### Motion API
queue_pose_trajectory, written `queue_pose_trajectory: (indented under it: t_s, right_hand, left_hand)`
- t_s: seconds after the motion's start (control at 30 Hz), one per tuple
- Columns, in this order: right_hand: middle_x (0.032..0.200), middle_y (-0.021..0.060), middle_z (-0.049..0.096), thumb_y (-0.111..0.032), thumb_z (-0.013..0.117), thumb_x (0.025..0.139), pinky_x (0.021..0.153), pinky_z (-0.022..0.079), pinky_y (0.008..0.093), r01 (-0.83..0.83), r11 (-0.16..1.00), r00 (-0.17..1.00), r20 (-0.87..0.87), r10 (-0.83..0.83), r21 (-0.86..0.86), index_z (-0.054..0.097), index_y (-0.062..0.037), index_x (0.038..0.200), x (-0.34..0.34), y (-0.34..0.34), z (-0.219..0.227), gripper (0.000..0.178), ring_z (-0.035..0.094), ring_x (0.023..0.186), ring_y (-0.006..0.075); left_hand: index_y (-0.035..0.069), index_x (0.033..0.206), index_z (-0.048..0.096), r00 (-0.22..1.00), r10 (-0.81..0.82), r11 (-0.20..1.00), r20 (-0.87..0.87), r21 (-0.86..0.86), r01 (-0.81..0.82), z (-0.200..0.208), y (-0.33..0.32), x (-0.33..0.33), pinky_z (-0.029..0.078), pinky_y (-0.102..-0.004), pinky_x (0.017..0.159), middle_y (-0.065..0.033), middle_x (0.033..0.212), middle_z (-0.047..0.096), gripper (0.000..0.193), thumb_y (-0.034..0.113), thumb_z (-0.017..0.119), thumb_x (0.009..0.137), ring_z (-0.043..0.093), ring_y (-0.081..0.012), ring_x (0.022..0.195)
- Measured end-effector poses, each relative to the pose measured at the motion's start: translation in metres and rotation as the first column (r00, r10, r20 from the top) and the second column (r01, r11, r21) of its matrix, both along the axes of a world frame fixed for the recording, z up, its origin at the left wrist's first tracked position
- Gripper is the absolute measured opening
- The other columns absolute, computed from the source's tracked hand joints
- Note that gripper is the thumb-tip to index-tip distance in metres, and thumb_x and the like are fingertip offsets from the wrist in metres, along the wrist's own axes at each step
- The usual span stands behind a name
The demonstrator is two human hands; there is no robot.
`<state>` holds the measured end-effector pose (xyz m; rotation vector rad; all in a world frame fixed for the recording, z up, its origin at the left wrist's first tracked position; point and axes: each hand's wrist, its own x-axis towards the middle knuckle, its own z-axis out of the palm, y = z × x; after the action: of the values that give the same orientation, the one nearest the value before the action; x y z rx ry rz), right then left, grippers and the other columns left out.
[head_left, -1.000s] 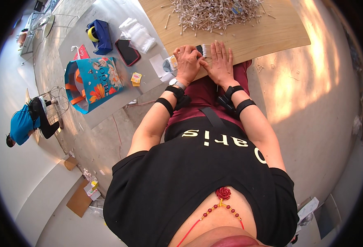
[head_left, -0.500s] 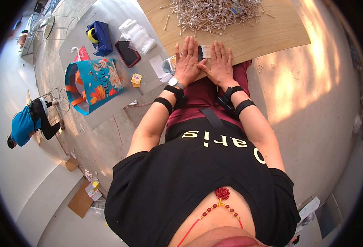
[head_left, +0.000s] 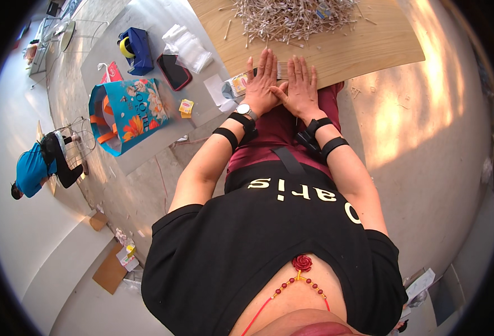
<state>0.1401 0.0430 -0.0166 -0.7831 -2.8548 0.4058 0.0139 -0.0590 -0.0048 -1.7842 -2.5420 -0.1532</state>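
At the near edge of the wooden table, both hands lie flat, side by side, with fingers stretched out and pointing away from me. My left hand [head_left: 262, 84] presses on a flat clear packet of cotton swabs [head_left: 239, 84] with a yellow label, which sticks out on its left. My right hand [head_left: 301, 88] rests just to the right, its thumb touching the left hand. White swab sticks show in the gap between the hands. The palms hide most of what lies beneath. Beyond the fingers is a big heap of loose cotton swabs [head_left: 291, 19].
Left of the wooden table [head_left: 364, 53], a grey surface bears a phone [head_left: 174, 71], clear plastic bags [head_left: 186, 47], a blue tape dispenser [head_left: 140, 53], small yellow cards [head_left: 186, 107] and a floral blue bag [head_left: 125, 115]. Another person [head_left: 40, 165] is bent over at far left.
My left hand has shifted slightly right and covers the dark patch that showed between the hands. More of the packet's yellow label shows on its left. My right hand has barely moved.
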Motion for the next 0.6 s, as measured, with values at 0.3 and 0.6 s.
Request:
queue_pose_trajectory:
  t_s: [0.3,0.6]
  right_hand:
    - [0.176,0.0136,0.017,-0.086,0.032,0.094,0.130,-0.002,0.0544,-0.014,0.999,1.000,-0.002,0.014,0.051,0.023,-0.0021,0.167,-0.001,0.000,0.001,0.111,0.004,0.164,0.0289]
    - [0.176,0.0130,0.016,-0.086,0.034,0.093,0.131,-0.001,0.0534,-0.015,0.991,0.998,0.064,0.007,0.131,0.021,-0.0006,0.167,-0.002,0.000,0.000,0.114,0.003,0.164,0.0292]
  left_hand:
    - [-0.006,0.162,0.031,0.999,0.000,1.000,-0.047,0.003,0.000,-0.004,-0.001,-0.001,-0.008,-0.0583,0.128,-0.0216,0.175,0.016,0.092,0.059,0.048,0.100,0.001,-0.0314,0.165]
    - [-0.005,0.159,0.037,0.980,0.152,0.982,0.127,0.094,-0.164,0.034,-0.049,-0.020,0.000,-0.0550,0.129,-0.0194,0.175,0.019,0.082,0.045,0.062,0.100,0.007,-0.0299,0.165]
